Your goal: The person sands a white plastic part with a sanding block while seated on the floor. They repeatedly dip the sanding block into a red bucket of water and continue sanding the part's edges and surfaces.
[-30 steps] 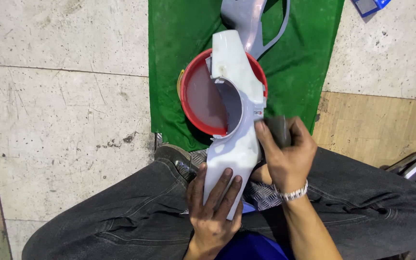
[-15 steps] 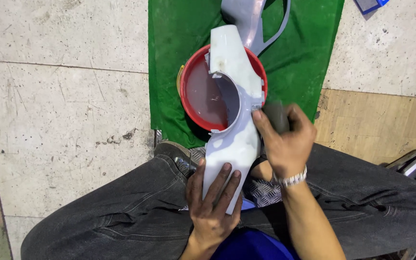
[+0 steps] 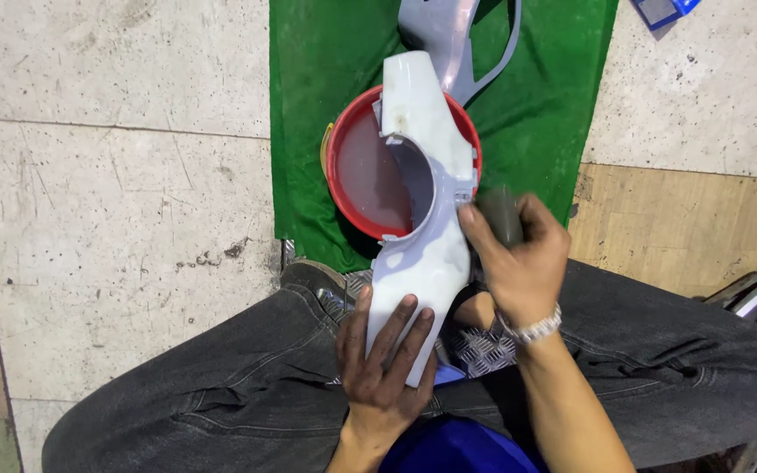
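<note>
So the white plastic panel (image 3: 422, 228) is propped across the lap and out over the red bucket (image 3: 352, 188), which sits on the green mat (image 3: 308, 105) and looks to hold murky water. The lower end is pinned down by the left hand (image 3: 385, 368), fingers spread flat on top of it rather than wrapped around. A dark grey sanding pad (image 3: 498, 215) is gripped in the right hand (image 3: 519, 263), closed around it and pressed at the panel's right edge, just beside the curved cutout.

For this bit to go well, the pad should probably be kept flat to the surface and worked along the edge, not dug in at the notch, where a thin lip could be gouged. The panel is best kept braced from below, so the far end isn't left bouncing on the bucket rim.

Compared with a second ago, not much has changed: the right hand has been shifted slightly up the edge, and the pad is shown a bit more. The left hand and bucket are where they were. A second grey panel (image 3: 449, 35) lies further up the mat.
</note>
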